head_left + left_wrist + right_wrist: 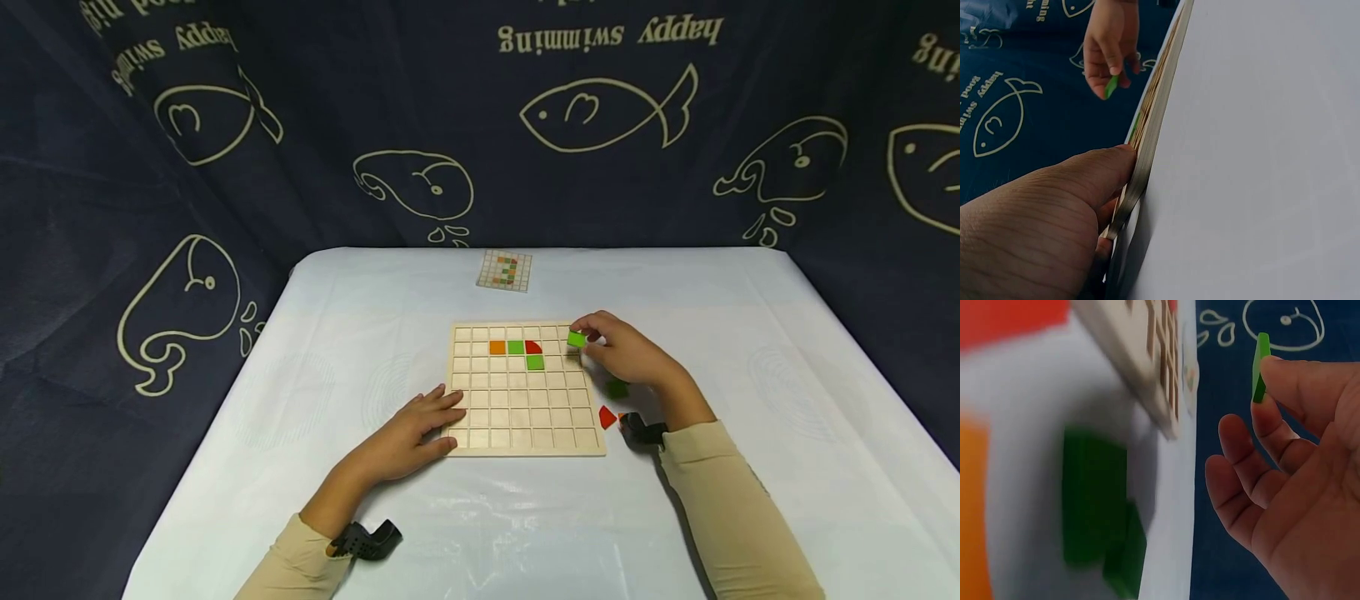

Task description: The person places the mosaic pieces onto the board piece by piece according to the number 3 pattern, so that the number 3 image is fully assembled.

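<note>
A wooden grid board (525,417) lies on the white table. Set in its upper cells are an orange square tile (497,347), a green square tile (515,347), a red rounded tile (533,347) and, below that one, another green tile (535,362). My right hand (626,348) pinches a green square tile (1261,367) between thumb and index finger, raised over the board's upper right corner. At the board's left edge my left hand (411,433) rests with fingers spread, fingertips on the grid and the thumb along the side, as the left wrist view shows.
A pattern card (505,271) with a small coloured grid lies at the table's far side. Right of the board are a red tile (607,417), green tiles (1094,500) and an orange tile (972,512), partly under my right wrist. A dark curtain (480,200) hangs behind.
</note>
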A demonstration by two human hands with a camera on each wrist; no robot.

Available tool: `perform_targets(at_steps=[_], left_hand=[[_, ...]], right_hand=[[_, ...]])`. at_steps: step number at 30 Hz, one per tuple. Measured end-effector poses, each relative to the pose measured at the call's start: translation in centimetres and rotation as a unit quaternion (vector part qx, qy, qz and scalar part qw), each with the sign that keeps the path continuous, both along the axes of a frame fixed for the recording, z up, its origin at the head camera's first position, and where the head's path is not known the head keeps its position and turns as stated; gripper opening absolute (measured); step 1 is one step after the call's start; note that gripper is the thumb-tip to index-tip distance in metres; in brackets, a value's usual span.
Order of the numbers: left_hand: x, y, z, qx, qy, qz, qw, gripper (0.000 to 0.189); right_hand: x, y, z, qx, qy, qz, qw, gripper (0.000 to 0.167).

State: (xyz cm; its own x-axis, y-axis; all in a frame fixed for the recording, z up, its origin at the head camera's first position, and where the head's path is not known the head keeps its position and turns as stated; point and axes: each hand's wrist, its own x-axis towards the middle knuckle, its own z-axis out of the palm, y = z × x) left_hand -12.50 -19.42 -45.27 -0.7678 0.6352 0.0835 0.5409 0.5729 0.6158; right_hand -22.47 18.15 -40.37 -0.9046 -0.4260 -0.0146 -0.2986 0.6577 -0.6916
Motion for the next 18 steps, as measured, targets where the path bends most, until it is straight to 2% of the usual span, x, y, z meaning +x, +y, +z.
perform_targets(at_steps=[18], left_hand=[[0.0,-0.1,0.1,0.002,0.000,0.000,1.0000,0.049]], right_hand=[[0.6,-3.9,-0.1,-0.009,0.006,0.089,0.9959,0.031]])
